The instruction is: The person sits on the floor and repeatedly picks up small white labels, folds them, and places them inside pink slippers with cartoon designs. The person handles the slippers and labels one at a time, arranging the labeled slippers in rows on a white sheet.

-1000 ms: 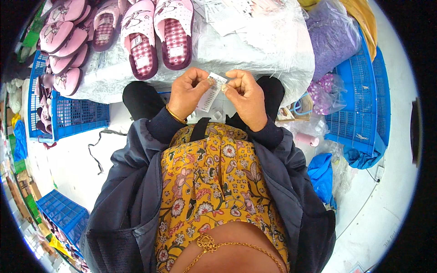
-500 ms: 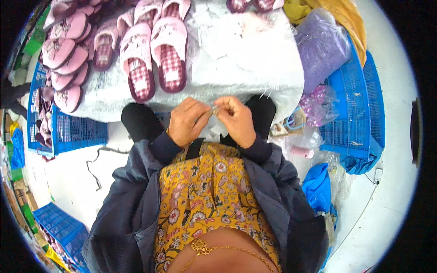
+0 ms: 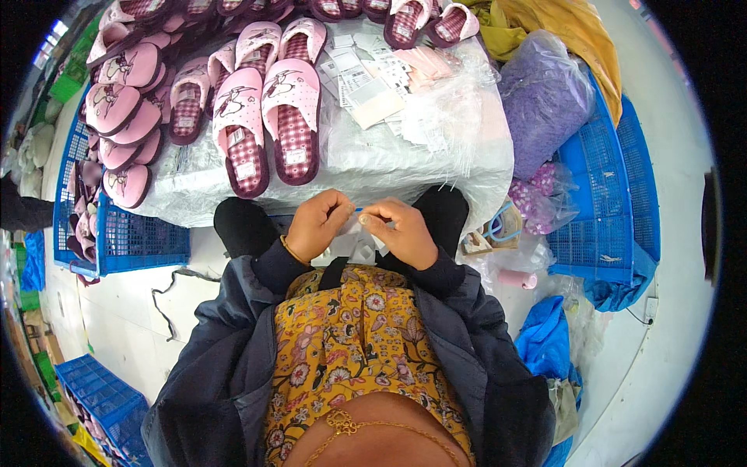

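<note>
Bent fingers on the left hand (image 3: 315, 227) and right hand (image 3: 405, 233) nearly meet before the table's edge; whether they pinch anything between them, I cannot tell. Just beyond, the front pair of pink slippers (image 3: 292, 95) lies on the plastic-covered table (image 3: 373, 159), left of loose printed cards (image 3: 369, 92). It looks like fine two-handed fingertip work, the next move calling for steady, light control.

Room to pass runs over white wrapping (image 3: 373, 163) at upper centre, between upper-left pink slippers (image 3: 291, 92) and upper-right purple bundle (image 3: 541, 101).
</note>
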Available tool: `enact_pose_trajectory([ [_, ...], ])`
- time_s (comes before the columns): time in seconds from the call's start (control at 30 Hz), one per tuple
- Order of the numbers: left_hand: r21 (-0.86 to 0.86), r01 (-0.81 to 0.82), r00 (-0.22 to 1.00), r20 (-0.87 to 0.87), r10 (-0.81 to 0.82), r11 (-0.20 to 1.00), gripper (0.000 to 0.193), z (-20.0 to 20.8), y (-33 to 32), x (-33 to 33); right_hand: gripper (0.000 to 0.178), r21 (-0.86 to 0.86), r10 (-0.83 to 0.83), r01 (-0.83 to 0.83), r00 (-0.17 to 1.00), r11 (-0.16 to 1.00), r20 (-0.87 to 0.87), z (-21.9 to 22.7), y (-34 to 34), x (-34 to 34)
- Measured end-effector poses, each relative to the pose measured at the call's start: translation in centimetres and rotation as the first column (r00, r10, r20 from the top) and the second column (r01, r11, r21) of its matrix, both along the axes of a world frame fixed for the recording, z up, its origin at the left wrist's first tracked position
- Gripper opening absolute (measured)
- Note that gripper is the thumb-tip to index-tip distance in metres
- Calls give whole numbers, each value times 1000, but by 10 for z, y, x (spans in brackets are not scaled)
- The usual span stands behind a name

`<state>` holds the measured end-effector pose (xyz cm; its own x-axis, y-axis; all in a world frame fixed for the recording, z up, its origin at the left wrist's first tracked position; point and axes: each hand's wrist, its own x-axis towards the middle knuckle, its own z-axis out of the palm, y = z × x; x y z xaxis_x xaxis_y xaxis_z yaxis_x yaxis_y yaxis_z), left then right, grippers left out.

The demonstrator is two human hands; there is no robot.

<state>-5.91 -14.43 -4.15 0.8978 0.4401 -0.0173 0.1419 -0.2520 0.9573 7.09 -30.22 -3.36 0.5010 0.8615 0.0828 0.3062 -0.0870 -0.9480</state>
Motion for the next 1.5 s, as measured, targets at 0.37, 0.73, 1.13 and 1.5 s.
enact_pose_trajectory([
  [0.37, 229, -18, 991, 132, -12, 973, 17, 38, 19, 44, 11, 217, -220, 141, 892, 966, 396, 7, 0, 10],
  [0.73, 842, -19, 975, -103, 195, 539, 38, 30, 117, 211, 11, 215, -135, 100, 979, 972, 155, -1, -12, 17],
  [1.13, 548, 100, 966, -254, 51, 831, 36, 23, 145, 234, 8, 182, -173, 168, 985, 969, 11, -4, -21, 19],
  [1.5, 692, -90, 996, 48, 79, 717, 29, 55, 138, 204, 9, 126, -196, 199, 980, 972, -33, 10, -21, 18],
])
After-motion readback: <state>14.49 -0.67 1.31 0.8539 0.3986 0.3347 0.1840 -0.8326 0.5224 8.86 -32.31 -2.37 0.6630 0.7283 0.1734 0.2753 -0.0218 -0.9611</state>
